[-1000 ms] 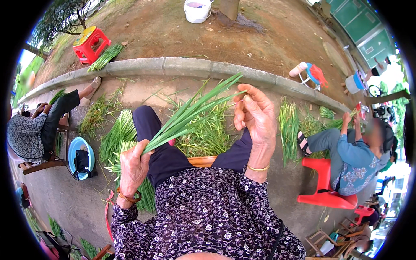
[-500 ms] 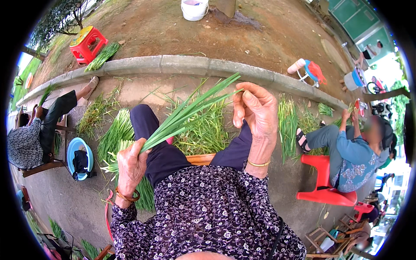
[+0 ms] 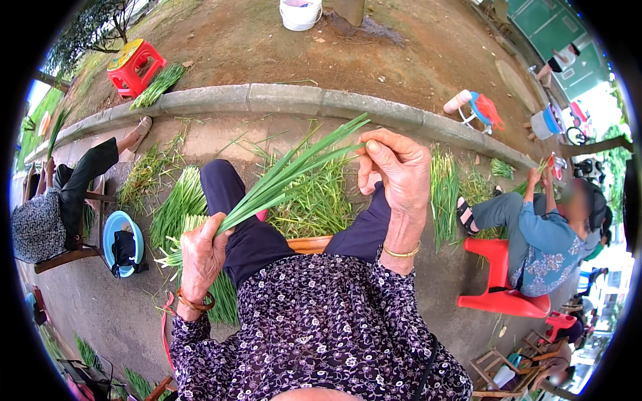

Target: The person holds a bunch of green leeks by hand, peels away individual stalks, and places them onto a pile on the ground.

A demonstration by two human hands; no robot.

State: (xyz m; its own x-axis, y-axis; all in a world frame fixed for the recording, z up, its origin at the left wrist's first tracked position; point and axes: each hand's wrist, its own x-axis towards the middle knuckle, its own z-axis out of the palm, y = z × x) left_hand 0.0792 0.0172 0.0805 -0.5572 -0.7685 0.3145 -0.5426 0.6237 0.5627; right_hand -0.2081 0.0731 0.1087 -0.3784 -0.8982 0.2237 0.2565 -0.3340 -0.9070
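“Two things, please: how much lies on the grey pavement point(image 3: 144, 321), and how much is in hand?”

“Largest is the tangled, yellow-green heap of loose leaves point(image 3: 311, 214), spread between the dark trouser legs point(image 3: 219, 182). Next comes the orderly pile of long green stalks with pale ends point(image 3: 177, 212), just beside the left knee. Smaller again is the narrow sheaf of green stalks point(image 3: 443, 197), on the ground to the right of the right knee.”

“So is a good deal done?”

“I'd judge so: the pile and the sheaf lie mostly one way, while the heap is a jumble. Whether the pile is finished or waiting, I cannot tell.”

“And what is left?”

“At least the slim bunch of flat green leaves point(image 3: 284, 179), held in the air above the heap and not yet laid down. Its leaves fan apart toward the far end, so I'd call it part-way through.”

“How do the fingers stand?”

“Those of the left hand point(image 3: 202, 250) are closed round the bunch near its pale end. On the right hand point(image 3: 399, 175), thumb and forefinger meet at the bunch's far end, pinching, as far as I can see, the tip of one thin green leaf point(image 3: 350, 148), the smallest thing here.”
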